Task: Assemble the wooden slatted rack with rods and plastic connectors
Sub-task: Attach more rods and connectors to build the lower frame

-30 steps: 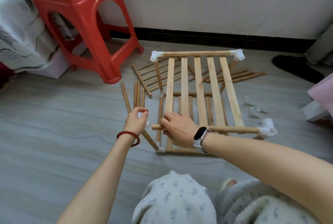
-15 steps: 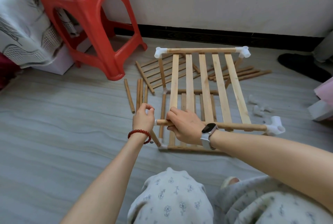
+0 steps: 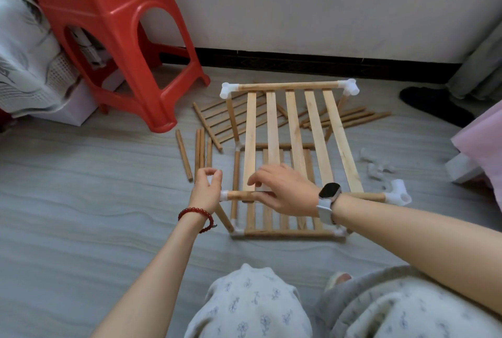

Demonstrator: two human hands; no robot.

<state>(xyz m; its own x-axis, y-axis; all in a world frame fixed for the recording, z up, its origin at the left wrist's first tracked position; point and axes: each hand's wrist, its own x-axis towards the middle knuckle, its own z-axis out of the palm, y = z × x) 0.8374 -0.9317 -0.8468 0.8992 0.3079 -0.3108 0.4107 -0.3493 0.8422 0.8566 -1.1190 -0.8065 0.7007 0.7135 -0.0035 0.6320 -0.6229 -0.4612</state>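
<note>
Head view: the two-tier pale wooden slatted rack (image 3: 296, 131) stands near complete on the floor. Left hand (image 3: 206, 188) pinches a white plastic connector (image 3: 224, 195), seemingly seated, onto the near round wooden rod (image 3: 240, 195); right hand (image 3: 285, 191) hovers loosely spread. Loose brown rods (image 3: 350, 117) remain.

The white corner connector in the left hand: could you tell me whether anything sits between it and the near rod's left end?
Nothing visible does. The left hand holds the white connector right at the left end of the near rod, apparently already on it. The right hand is further right along the rod, clear of the joint.
</note>
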